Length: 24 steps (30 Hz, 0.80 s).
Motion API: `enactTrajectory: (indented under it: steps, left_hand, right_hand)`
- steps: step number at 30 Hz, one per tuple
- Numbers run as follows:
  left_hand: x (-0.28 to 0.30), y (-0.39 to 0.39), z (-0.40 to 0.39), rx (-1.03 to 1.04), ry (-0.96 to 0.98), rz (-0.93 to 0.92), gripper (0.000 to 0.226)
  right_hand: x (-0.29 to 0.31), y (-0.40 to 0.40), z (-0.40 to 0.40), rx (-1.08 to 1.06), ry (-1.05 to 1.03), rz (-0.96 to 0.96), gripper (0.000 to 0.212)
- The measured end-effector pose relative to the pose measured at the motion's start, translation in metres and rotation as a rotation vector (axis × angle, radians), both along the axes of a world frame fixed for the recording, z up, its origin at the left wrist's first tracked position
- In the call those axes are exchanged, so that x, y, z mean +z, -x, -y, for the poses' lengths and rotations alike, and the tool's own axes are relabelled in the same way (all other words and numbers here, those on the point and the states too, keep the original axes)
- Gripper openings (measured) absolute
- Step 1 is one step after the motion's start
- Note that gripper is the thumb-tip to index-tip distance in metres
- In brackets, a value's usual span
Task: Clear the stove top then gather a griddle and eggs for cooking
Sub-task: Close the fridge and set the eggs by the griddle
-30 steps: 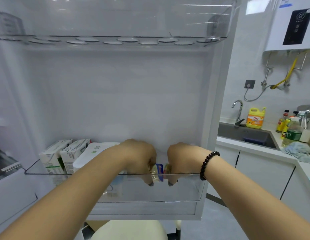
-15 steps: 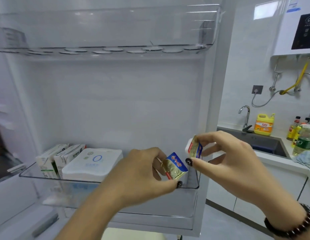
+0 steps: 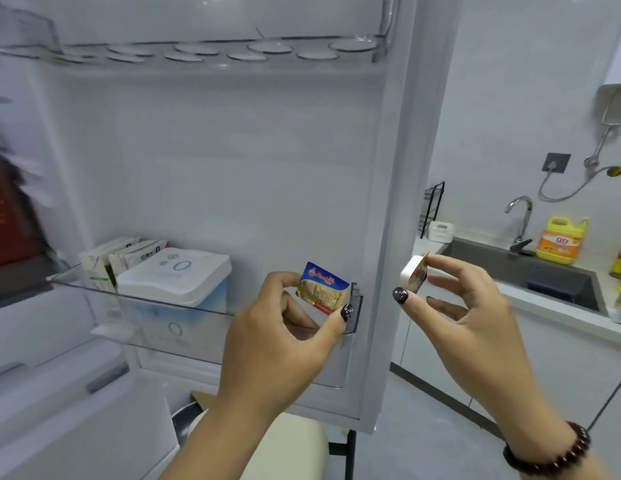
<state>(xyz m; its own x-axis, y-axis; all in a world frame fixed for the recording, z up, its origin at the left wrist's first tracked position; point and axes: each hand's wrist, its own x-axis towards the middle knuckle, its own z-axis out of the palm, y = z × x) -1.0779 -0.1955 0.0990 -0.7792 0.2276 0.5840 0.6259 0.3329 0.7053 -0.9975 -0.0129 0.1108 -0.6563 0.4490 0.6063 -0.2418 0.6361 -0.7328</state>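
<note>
Pinching butter pat (image 3: 323,289) in left hand (image 3: 285,327), thumb and finger on edges, before door shelf (image 3: 136,299). Right hand (image 3: 454,306) pinches second pat (image 3: 413,275) same way. Likely light, soft, foil slippery: hold rims, no squeeze. Eggs, griddle unseen.

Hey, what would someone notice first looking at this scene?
Two hands raised before the open fridge door: the left hand pinches a small blue-and-gold foil butter portion, the right hand another small white-edged portion. Behind, a white lidded box sits on the clear door shelf.
</note>
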Motion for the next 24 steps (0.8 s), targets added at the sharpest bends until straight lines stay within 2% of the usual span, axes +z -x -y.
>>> enactTrajectory:
  steps: [6,10,17,20,24]
  left_hand:
    - [-0.003,-0.012,0.020,0.018,-0.035,-0.006,0.040]
    - [-0.006,-0.025,0.043,0.028,0.006,0.006,0.039]
    - [0.012,-0.065,0.099,0.085,-0.066,0.057,0.046]
    - [0.016,-0.085,0.121,0.098,-0.149,0.047,0.051]
    - [0.016,-0.119,0.148,0.113,-0.207,0.006,0.045]
  right_hand:
    - [0.004,-0.016,0.012,0.021,-0.081,0.007,0.046]
    - [0.006,-0.029,0.024,0.031,-0.110,0.063,0.047]
    - [0.013,-0.064,0.075,0.154,0.015,-0.039,0.040]
    - [0.011,-0.079,0.101,0.193,0.075,-0.070,0.046]
    - [0.003,-0.105,0.135,0.309,0.105,-0.063,0.048]
